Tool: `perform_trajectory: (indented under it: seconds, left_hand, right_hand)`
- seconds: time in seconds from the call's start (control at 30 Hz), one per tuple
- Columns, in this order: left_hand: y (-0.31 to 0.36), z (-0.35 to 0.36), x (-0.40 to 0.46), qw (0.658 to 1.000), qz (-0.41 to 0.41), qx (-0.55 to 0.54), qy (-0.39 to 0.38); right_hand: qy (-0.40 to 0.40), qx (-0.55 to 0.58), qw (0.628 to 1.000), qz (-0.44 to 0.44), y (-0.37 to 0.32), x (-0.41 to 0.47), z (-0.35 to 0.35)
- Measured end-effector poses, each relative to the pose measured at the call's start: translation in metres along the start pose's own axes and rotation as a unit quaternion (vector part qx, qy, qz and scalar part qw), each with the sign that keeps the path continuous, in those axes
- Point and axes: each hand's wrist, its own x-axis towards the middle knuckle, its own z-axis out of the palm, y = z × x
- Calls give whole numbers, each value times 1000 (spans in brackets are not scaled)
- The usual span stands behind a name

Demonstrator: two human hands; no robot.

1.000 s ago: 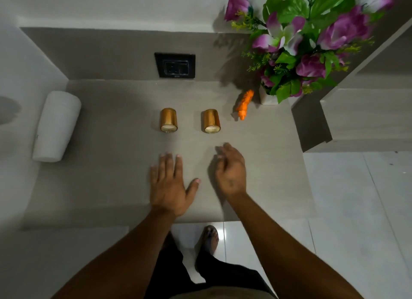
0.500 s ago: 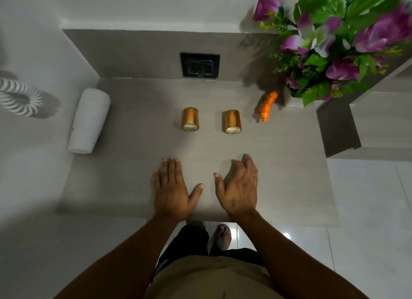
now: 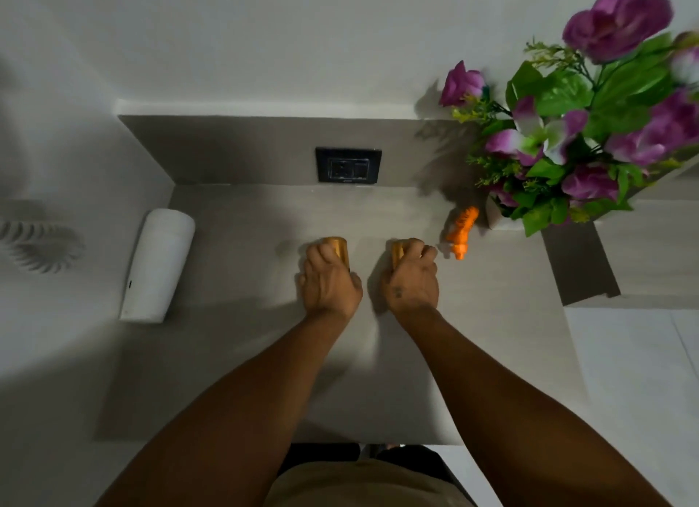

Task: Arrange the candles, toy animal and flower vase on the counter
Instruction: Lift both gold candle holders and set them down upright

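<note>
Fingers of both hands are now curled around the two gold candles at the centre of the frame: the left hand (image 3: pixel 330 279) wraps the left candle (image 3: pixel 337 247), the right hand (image 3: pixel 412 279) wraps the right candle (image 3: pixel 399 250). Half a second ago both palms lay flat and empty on the counter (image 3: pixel 234 355) nearer the lower edge, well short of the candles; they have since reached forward and closed, so the candles look about to be moved first. Whether either candle has left the surface cannot be told. The orange toy animal (image 3: pixel 461 231) stands just right of the right hand, untouched, close beside the white vase (image 3: pixel 492 219) of purple flowers at upper right. A black wall socket (image 3: pixel 348 165) sits above centre and a white roll (image 3: pixel 159 265) lies at left
</note>
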Motion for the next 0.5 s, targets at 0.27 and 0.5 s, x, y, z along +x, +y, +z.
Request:
perform_trajectory:
  seconds: [0.27,0.5]
  left_hand:
    - [-11,-27,55,996,60,-60,18]
    - [-36,-36,106,991,36,-126,9]
  right_hand:
    - [-39,8,999,11,-37,51,-9]
    - [-4,109,992,70,-47,83,17]
